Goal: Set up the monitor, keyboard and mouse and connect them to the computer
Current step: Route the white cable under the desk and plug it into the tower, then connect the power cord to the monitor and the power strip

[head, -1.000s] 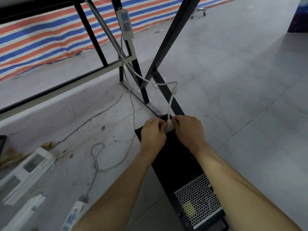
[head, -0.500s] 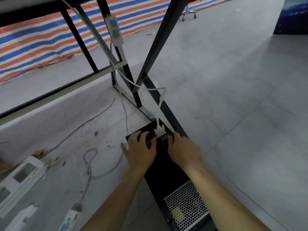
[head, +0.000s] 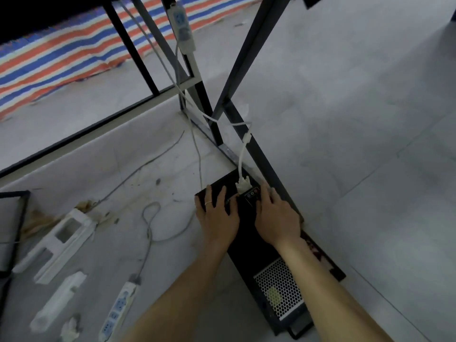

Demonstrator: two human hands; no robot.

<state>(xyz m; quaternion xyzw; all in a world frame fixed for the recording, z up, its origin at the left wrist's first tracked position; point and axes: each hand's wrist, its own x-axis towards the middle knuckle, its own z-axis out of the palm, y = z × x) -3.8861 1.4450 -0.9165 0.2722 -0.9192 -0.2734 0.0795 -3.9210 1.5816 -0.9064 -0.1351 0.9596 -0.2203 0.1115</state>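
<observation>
A black computer case [head: 249,253] lies on the grey floor with its back panel facing up. A white monitor plug [head: 243,187] sits in a port on that panel, and its white cable [head: 243,149] rises toward the table. My left hand [head: 217,215] rests flat on the panel left of the plug, fingers spread, a ring on one finger. My right hand [head: 276,218] lies on the panel's right side, fingers over the case edge beside the small round audio sockets [head: 252,193]. Neither hand touches the plug.
The table's black metal legs and cross braces [head: 246,134] stand right behind the case. One white power strip [head: 182,28] hangs on a leg; another power strip [head: 118,309] lies on the floor at the left with its grey cord looped. White foam blocks [head: 61,240] lie further left.
Both hands let go of the white plug, which stays seated in the port, and dropped flat onto the case's back panel. The view tilted down and closer.
</observation>
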